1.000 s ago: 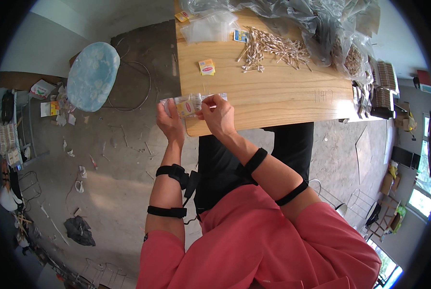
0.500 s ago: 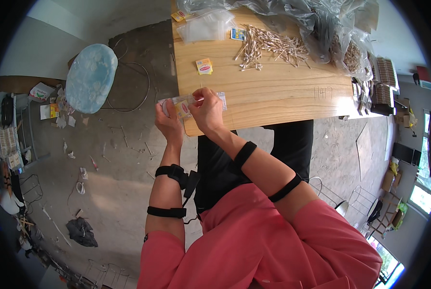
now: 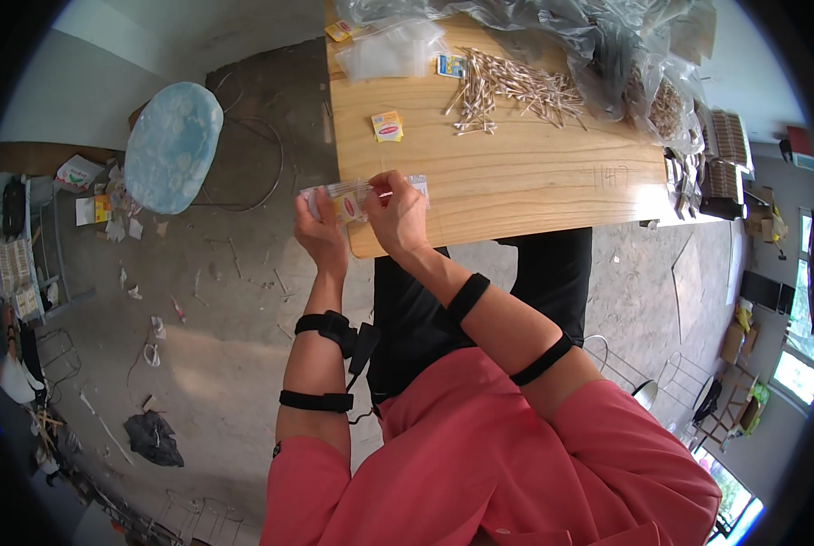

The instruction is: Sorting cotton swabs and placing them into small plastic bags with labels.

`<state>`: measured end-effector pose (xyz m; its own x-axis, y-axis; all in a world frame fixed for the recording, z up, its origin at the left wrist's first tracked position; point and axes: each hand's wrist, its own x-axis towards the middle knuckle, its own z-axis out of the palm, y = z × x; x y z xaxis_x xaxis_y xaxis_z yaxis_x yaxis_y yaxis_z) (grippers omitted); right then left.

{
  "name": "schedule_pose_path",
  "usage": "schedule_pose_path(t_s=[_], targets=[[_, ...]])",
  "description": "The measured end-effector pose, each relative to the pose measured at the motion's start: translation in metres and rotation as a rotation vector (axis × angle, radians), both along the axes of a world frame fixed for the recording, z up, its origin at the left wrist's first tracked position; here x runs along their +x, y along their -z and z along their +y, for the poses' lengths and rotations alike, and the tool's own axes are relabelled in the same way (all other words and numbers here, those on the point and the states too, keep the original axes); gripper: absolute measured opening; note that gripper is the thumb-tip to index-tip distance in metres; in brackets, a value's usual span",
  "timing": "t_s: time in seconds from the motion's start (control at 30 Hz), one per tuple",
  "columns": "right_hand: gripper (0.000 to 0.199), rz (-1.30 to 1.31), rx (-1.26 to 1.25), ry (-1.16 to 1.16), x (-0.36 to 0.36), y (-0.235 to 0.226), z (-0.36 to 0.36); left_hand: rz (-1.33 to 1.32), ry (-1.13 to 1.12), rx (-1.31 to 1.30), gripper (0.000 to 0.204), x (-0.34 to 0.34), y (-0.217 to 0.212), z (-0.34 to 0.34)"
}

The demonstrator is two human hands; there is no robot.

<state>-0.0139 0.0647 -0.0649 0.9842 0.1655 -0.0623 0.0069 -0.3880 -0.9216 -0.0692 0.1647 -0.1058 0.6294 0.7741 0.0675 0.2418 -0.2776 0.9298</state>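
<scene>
Fingers of the left hand (image 3: 321,241) pinch one end of a clear swab bag (image 3: 341,190) with a yellow label (image 3: 348,208), at the near left corner of the table (image 3: 525,173). Those of the right hand (image 3: 398,220) bend together at the bag; whether they pinch it, I cannot tell. Toward the table's left side lie small yellow cards (image 3: 388,127); past its middle, loose cotton swabs (image 3: 516,85); at its far left, flat plastic bags (image 3: 389,55).

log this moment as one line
left hand: holding clear packet | right hand: at same packet | table: loose cotton swabs, small yellow card
</scene>
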Motion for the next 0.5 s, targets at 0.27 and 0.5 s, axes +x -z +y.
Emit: schedule_pose_path(t_s=[0.27,0.5], targets=[[0.023,-0.122,0.082,-0.045,0.004,0.002,-0.018,-0.016,-0.006,-0.431,0.036,-0.007,0.004,0.018],[0.033,-0.146,0.278,-0.214,-0.013,0.015,0.003,0.053,0.119,-0.154,0.037,-0.011,0.014,0.027]])
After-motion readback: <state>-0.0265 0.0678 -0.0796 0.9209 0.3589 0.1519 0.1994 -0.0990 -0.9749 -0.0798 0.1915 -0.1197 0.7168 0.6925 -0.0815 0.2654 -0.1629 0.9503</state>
